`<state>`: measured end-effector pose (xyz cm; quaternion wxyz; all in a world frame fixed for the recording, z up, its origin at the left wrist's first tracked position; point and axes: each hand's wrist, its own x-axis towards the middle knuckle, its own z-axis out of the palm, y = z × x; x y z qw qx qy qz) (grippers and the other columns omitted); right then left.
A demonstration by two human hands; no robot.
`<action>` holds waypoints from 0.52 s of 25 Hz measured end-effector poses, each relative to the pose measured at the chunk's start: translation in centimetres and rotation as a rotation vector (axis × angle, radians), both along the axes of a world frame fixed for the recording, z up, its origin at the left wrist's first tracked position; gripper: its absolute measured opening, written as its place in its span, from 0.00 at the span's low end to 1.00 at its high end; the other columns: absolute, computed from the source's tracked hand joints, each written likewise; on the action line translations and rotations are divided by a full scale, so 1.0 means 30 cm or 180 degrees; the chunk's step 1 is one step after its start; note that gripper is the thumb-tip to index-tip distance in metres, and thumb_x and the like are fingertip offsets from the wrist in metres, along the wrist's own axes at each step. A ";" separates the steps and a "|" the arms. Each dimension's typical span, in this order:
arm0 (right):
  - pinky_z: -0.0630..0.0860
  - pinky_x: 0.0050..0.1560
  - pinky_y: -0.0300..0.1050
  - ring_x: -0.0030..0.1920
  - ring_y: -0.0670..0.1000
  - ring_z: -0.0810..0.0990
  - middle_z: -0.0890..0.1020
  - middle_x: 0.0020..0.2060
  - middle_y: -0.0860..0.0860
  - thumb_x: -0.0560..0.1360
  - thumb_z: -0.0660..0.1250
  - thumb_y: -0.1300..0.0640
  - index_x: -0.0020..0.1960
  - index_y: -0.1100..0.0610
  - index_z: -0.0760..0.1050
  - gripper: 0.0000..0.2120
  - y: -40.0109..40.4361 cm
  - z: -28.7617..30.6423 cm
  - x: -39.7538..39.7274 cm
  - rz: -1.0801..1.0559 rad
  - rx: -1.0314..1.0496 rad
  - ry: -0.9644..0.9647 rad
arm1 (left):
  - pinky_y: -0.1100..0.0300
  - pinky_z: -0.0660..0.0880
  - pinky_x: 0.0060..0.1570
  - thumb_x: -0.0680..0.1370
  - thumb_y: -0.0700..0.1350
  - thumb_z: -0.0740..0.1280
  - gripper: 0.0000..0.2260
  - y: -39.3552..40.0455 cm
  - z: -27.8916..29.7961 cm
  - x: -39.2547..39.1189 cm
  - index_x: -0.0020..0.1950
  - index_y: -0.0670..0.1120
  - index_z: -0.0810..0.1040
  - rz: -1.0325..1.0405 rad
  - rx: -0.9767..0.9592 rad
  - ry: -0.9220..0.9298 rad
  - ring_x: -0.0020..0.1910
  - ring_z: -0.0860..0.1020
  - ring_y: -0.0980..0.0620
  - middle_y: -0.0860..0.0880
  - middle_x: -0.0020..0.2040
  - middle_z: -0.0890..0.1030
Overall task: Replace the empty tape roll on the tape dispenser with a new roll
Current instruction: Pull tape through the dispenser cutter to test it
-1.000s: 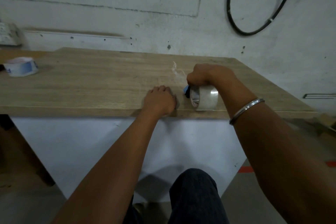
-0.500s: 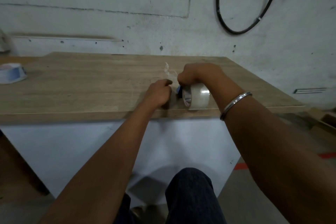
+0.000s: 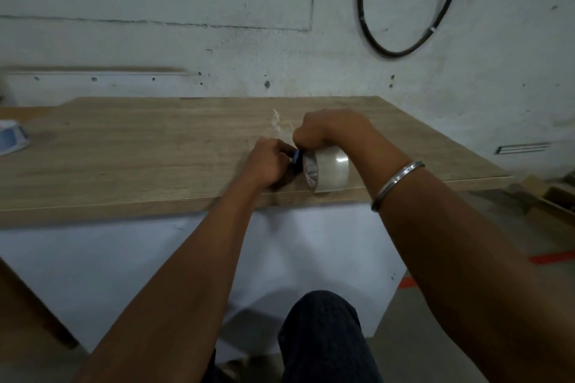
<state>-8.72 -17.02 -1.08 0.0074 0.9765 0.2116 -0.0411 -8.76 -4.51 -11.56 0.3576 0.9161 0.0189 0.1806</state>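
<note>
A roll of clear packing tape (image 3: 329, 169) stands on edge near the front of the wooden table (image 3: 130, 158), mounted on a blue and black tape dispenser (image 3: 297, 159) that is mostly hidden. My right hand (image 3: 326, 130) grips the dispenser from above, just behind the roll. My left hand (image 3: 267, 162) is closed against the dispenser's left side, fingers pinched at the blue part. What the fingers pinch is hidden.
A crumpled scrap of clear tape (image 3: 278, 123) lies on the table behind my hands. A white and blue roll-like object (image 3: 11, 137) sits at the far left edge. A black cable (image 3: 401, 9) loops on the wall. My knee (image 3: 323, 329) is below the table front.
My left hand has moved right from the table surface up to the dispenser's side and closed on it. The right hand has kept its grip.
</note>
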 end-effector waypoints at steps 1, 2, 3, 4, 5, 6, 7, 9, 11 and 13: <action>0.72 0.59 0.53 0.57 0.58 0.76 0.77 0.64 0.58 0.74 0.61 0.47 0.65 0.56 0.73 0.23 -0.004 -0.001 -0.003 -0.0008 0.0004 -0.0005 | 0.62 0.67 0.38 0.70 0.32 0.60 0.19 -0.004 0.003 -0.008 0.52 0.43 0.86 -0.0014 0.0017 0.0015 0.37 0.77 0.49 0.39 0.49 0.85; 0.72 0.58 0.53 0.57 0.58 0.76 0.77 0.64 0.58 0.74 0.61 0.47 0.65 0.56 0.73 0.23 -0.007 -0.002 -0.005 -0.0018 0.0008 -0.0011 | 0.61 0.67 0.39 0.71 0.32 0.60 0.18 -0.007 0.005 -0.014 0.53 0.42 0.86 -0.0030 0.0036 0.0033 0.37 0.77 0.49 0.38 0.50 0.85; 0.72 0.59 0.53 0.58 0.58 0.76 0.77 0.64 0.58 0.74 0.61 0.48 0.66 0.56 0.73 0.23 -0.009 0.000 -0.010 -0.0029 0.0018 -0.0004 | 0.61 0.68 0.39 0.72 0.32 0.60 0.18 -0.010 0.006 -0.021 0.54 0.42 0.85 -0.0042 0.0042 0.0047 0.38 0.77 0.49 0.38 0.51 0.85; 0.72 0.59 0.53 0.57 0.58 0.76 0.76 0.64 0.58 0.74 0.61 0.48 0.66 0.56 0.73 0.23 -0.013 0.001 -0.017 -0.0034 0.0036 0.0010 | 0.61 0.68 0.39 0.72 0.32 0.60 0.18 -0.015 0.008 -0.030 0.54 0.41 0.85 -0.0058 0.0035 0.0047 0.39 0.77 0.48 0.37 0.51 0.85; 0.72 0.59 0.53 0.56 0.57 0.76 0.76 0.64 0.58 0.74 0.61 0.48 0.65 0.56 0.73 0.22 -0.016 0.003 -0.025 -0.0025 0.0045 0.0031 | 0.61 0.68 0.37 0.72 0.32 0.59 0.18 -0.022 0.010 -0.039 0.53 0.41 0.86 -0.0080 0.0012 0.0031 0.38 0.77 0.47 0.37 0.50 0.85; 0.73 0.59 0.53 0.55 0.57 0.76 0.77 0.63 0.58 0.74 0.61 0.48 0.64 0.56 0.73 0.21 -0.020 0.004 -0.032 -0.0001 0.0050 0.0063 | 0.59 0.70 0.35 0.71 0.33 0.58 0.19 -0.031 0.013 -0.050 0.52 0.41 0.86 -0.0106 -0.0006 0.0002 0.38 0.79 0.44 0.36 0.49 0.85; 0.73 0.60 0.54 0.55 0.57 0.76 0.77 0.62 0.57 0.74 0.62 0.48 0.62 0.56 0.74 0.19 -0.024 0.003 -0.038 0.0021 0.0062 0.0102 | 0.58 0.70 0.36 0.71 0.34 0.57 0.19 -0.036 0.016 -0.061 0.51 0.41 0.86 -0.0110 -0.0023 -0.0014 0.40 0.80 0.41 0.35 0.47 0.85; 0.73 0.60 0.55 0.53 0.56 0.77 0.78 0.58 0.57 0.74 0.62 0.48 0.59 0.56 0.74 0.17 -0.039 -0.007 -0.063 0.0048 0.0096 0.0118 | 0.58 0.70 0.35 0.72 0.31 0.57 0.19 -0.046 0.018 -0.083 0.52 0.41 0.86 -0.0082 -0.0049 0.0021 0.41 0.80 0.39 0.35 0.46 0.84; 0.73 0.59 0.54 0.51 0.56 0.77 0.77 0.53 0.55 0.75 0.62 0.48 0.56 0.55 0.74 0.15 -0.057 -0.012 -0.090 0.0069 0.0095 0.0031 | 0.61 0.68 0.30 0.72 0.30 0.57 0.19 -0.060 0.021 -0.104 0.53 0.41 0.85 -0.0085 -0.0069 0.0045 0.38 0.78 0.43 0.36 0.45 0.84; 0.73 0.56 0.53 0.49 0.55 0.77 0.77 0.49 0.54 0.75 0.60 0.47 0.53 0.54 0.72 0.12 -0.077 -0.022 -0.118 0.0068 0.0095 -0.0055 | 0.61 0.68 0.30 0.72 0.30 0.58 0.19 -0.070 0.021 -0.130 0.53 0.41 0.85 -0.0099 -0.0065 0.0039 0.39 0.78 0.45 0.37 0.44 0.84</action>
